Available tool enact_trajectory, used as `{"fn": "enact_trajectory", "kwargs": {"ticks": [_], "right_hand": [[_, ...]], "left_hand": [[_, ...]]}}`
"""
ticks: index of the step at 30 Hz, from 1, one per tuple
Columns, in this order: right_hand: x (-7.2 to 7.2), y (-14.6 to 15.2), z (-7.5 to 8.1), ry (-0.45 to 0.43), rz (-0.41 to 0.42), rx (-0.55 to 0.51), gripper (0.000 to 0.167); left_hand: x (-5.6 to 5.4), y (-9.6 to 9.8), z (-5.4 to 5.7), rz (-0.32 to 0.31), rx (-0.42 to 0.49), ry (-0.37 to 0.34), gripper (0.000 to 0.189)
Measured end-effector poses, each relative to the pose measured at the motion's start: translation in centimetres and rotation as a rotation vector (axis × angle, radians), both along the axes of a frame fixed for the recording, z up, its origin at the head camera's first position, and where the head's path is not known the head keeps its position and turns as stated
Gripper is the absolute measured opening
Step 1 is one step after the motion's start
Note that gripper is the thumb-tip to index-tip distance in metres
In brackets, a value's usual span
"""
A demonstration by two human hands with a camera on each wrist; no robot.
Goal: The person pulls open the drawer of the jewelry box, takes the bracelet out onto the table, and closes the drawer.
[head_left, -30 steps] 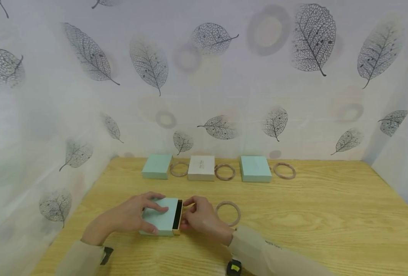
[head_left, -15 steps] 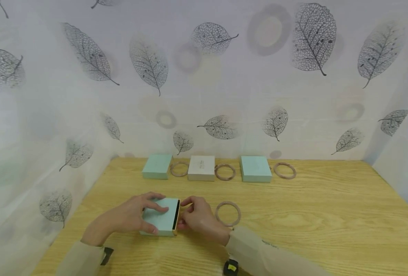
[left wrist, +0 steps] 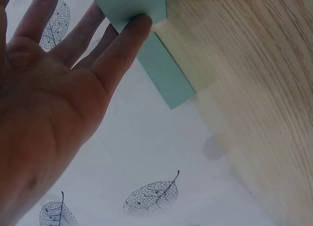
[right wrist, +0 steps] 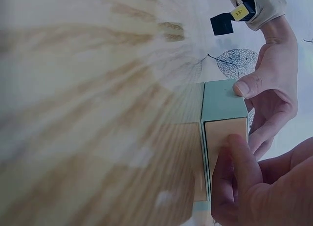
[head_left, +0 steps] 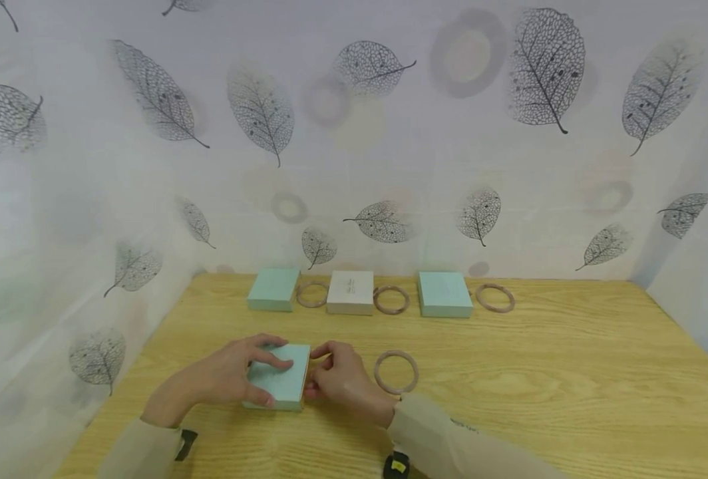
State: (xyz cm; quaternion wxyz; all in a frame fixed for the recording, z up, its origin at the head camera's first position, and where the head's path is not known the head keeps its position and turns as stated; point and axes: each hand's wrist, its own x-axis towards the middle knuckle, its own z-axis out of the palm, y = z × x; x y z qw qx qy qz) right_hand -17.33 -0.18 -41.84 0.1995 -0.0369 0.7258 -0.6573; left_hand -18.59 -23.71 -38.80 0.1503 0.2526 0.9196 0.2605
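A mint-green slide-out box (head_left: 291, 379) lies on the table at front left. My left hand (head_left: 228, 372) holds it from the left, thumb on the near side and fingers spread over the top. In the right wrist view, the tan end of its drawer (right wrist: 217, 130) sits about level with the sleeve. My right hand (head_left: 348, 386) touches that end with its fingertips, pressing from the right. Just right of this hand, a pale pinkish bangle (head_left: 396, 353) lies flat on the wood. The inside of the box is hidden.
Along the back of the wooden table (head_left: 539, 386) stand a mint box (head_left: 274, 289), a white box (head_left: 351, 291) with small lettering and another mint box (head_left: 445, 293). Each has a bangle (head_left: 495, 310) at its right. A leaf-patterned curtain (head_left: 414, 146) rises behind.
The drawer has slid left into its sleeve, and the dark gap at its right end has vanished. My right hand has moved slightly left with it; the left hand has stayed put.
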Motion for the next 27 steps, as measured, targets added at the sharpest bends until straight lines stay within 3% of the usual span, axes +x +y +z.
{"fn": "enact_trajectory", "kwargs": {"ticks": [10, 15, 20, 24, 27], "right_hand": [[-0.1, -0.4, -0.3, 0.014, -0.001, -0.02, 0.03], [-0.1, 0.6, 0.3, 0.058, 0.05, 0.07, 0.032], [0.0, 2.7, 0.7, 0.321, 0.134, 0.308, 0.03], [0.3, 4.6, 0.8, 0.574, 0.132, 0.463, 0.023], [0.8, 6.3, 1.1, 0.673, 0.109, 0.548, 0.02]], "left_hand": [[0.1, 0.0, 0.4, -0.01, 0.008, -0.004, 0.057], [0.1, 0.0, 0.2, -0.03, 0.006, 0.022, 0.057], [0.0, 0.4, -0.2, -0.045, -0.014, 0.07, 0.057], [-0.2, 1.5, -0.5, -0.059, -0.029, 0.093, 0.057], [-0.4, 2.8, -0.4, -0.079, -0.024, 0.1, 0.056]]}}
